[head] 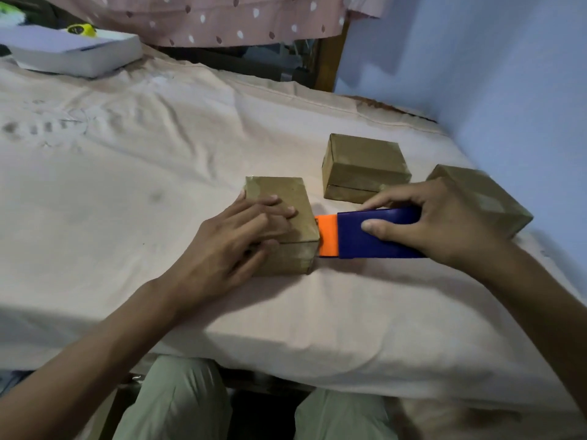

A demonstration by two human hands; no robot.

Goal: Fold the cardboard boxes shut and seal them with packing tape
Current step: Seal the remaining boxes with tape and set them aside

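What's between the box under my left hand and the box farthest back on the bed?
Nothing lies there: in the head view, only bare pink sheet separates the near box under the left hand from the far box.

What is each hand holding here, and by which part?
The right hand grips the blue tape dispenser by its blue body. The left hand presses flat on the nearest cardboard box, gripping nothing.

Three small brown cardboard boxes sit closed on the bed. The nearest box [282, 223] lies flat with its flaps shut. A tape dispenser [365, 236], blue-bodied with an orange front, touches this box's right side at the top edge. The second box [362, 166] stands beyond the dispenser, and the third box [486, 198] lies tilted, right of the second.
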